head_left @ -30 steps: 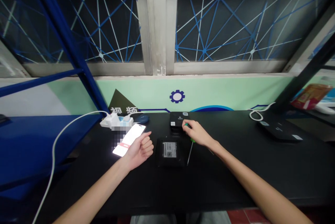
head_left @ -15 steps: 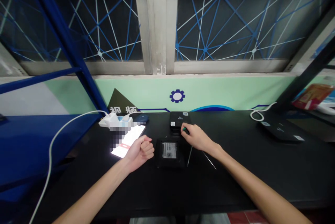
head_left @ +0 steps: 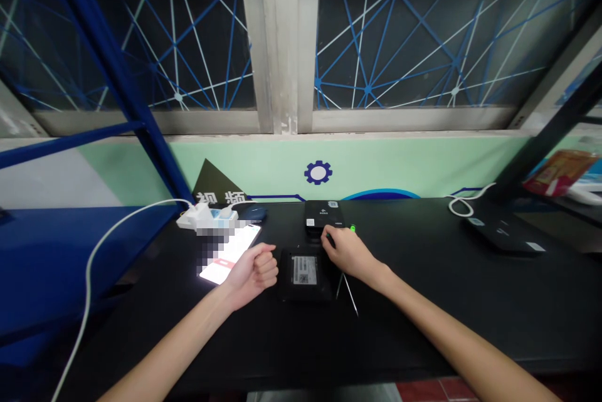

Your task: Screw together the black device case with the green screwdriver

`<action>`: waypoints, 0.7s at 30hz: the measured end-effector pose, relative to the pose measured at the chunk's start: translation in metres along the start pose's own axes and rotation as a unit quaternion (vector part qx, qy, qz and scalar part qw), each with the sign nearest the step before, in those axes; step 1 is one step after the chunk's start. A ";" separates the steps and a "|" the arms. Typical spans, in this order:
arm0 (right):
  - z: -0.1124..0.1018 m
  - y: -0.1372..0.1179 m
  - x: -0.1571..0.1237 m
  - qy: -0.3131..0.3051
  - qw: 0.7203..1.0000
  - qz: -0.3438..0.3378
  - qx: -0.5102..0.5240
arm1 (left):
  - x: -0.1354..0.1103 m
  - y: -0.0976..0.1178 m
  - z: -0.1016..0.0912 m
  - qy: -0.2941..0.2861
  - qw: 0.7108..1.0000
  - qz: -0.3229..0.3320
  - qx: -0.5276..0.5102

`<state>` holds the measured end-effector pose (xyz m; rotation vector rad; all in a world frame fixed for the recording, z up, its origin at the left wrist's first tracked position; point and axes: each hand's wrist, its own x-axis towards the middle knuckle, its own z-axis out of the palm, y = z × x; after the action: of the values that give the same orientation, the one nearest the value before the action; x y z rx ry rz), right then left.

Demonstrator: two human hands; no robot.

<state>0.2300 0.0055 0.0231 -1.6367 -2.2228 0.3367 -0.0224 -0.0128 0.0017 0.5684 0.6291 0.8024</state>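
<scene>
One square black plastic device bearing a pale printed label [head_left: 305, 270], lying flat, label up, on a black table [head_left: 470, 270], between the two hands. Two slim bare-metal shafts [head_left: 350, 295], projecting from beneath the right hand [head_left: 332, 242], to the device's right; one bright green rounded piece [head_left: 352, 228], just behind that hand, probably a handle end. Right grip: fingers curled, thumb near forefinger, just beyond the device's corner; whether a tool is held cannot be told. Left hand [head_left: 263, 267]: loose fist, nothing visible in it, overlapping a lit white-screened phone [head_left: 228, 256]. Progress, as judged: device outwardly whole, casing seemingly closed, no detached part identifiable; completed work cannot be established, and any handling of the inside appears undone. Behind: one flat black box with small white stickers [head_left: 320, 215], near corner close to the right fingers. Obscured: tool handles, mostly under the right hand; label text, illegible; phone's left side, pixelated; one tiny speck [head_left: 298, 246] beyond the device, unidentifiable.
</scene>
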 end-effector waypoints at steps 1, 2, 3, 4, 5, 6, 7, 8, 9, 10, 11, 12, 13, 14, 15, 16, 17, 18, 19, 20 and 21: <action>0.001 -0.001 0.000 0.000 1.000 0.002 -0.001 | 0.000 0.000 0.000 0.000 1.000 0.000 0.000; 0.001 -0.002 -0.001 -0.002 1.000 0.003 -0.002 | 0.000 0.000 0.000 0.000 1.000 0.001 0.000; 0.002 -0.002 -0.001 -0.003 1.000 0.002 -0.002 | 0.001 0.000 0.000 0.000 1.000 0.001 0.000; 0.003 -0.002 -0.001 -0.001 1.000 0.002 -0.003 | 0.001 0.000 0.000 0.001 1.000 0.002 0.001; 0.004 -0.002 -0.002 0.001 1.000 0.001 -0.004 | 0.001 0.000 0.000 0.001 1.000 0.003 0.002; 0.004 -0.001 -0.002 0.002 1.000 0.001 -0.004 | 0.000 0.000 0.000 0.002 1.000 0.005 0.003; 0.005 0.000 -0.002 0.003 1.000 0.001 -0.004 | 0.000 0.000 0.001 0.003 1.000 0.006 0.005; 0.006 0.001 -0.002 0.002 1.000 0.001 -0.004 | 0.000 0.000 0.001 0.004 1.000 0.007 0.008; 0.006 0.002 -0.001 0.001 1.000 0.001 -0.004 | 0.000 0.000 0.002 0.005 1.000 0.009 0.012; 0.006 0.003 -0.001 0.001 1.000 0.000 -0.005 | 0.000 0.000 0.003 0.005 1.000 0.010 0.015; 0.005 0.003 -0.001 0.003 1.000 0.000 -0.008 | 0.000 0.000 0.003 0.005 1.000 0.011 0.019; 0.005 0.004 -0.001 0.006 1.000 0.001 -0.011 | 0.000 0.000 0.003 0.005 1.000 0.012 0.024; 0.004 0.004 -0.001 0.010 1.000 0.002 -0.016 | 0.000 0.000 0.003 0.004 1.000 0.014 0.028; 0.003 0.004 0.000 0.013 1.000 0.005 -0.019 | 0.000 0.000 0.003 0.004 0.999 0.015 0.033; 0.001 0.004 0.000 0.017 1.000 0.007 -0.021 | 0.000 -0.001 0.002 0.003 0.999 0.017 0.039; 0.000 0.004 0.000 0.020 1.000 0.007 -0.020 | 0.001 -0.001 0.002 0.002 0.999 0.019 0.045; -0.002 0.004 0.001 0.023 1.000 0.004 -0.017 | 0.001 -0.001 0.001 0.001 0.998 0.021 0.053; -0.005 0.004 0.001 0.027 1.000 0.000 -0.013 | 0.001 -0.001 0.001 -0.001 0.998 0.024 0.062; -0.008 0.005 0.001 0.031 0.999 -0.004 -0.012 | 0.001 -0.001 0.001 -0.002 0.997 0.028 0.073; -0.011 0.005 0.001 0.034 0.999 -0.002 -0.018 | 0.001 -0.001 0.001 -0.003 0.996 0.033 0.084; -0.015 0.006 0.002 0.038 0.999 0.007 -0.033 | 0.000 -0.001 0.002 -0.004 0.995 0.038 0.096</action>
<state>0.2416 0.0087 0.0346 -1.6716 -2.1887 0.2026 -0.0197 -0.0138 0.0023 0.7751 0.6845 0.8151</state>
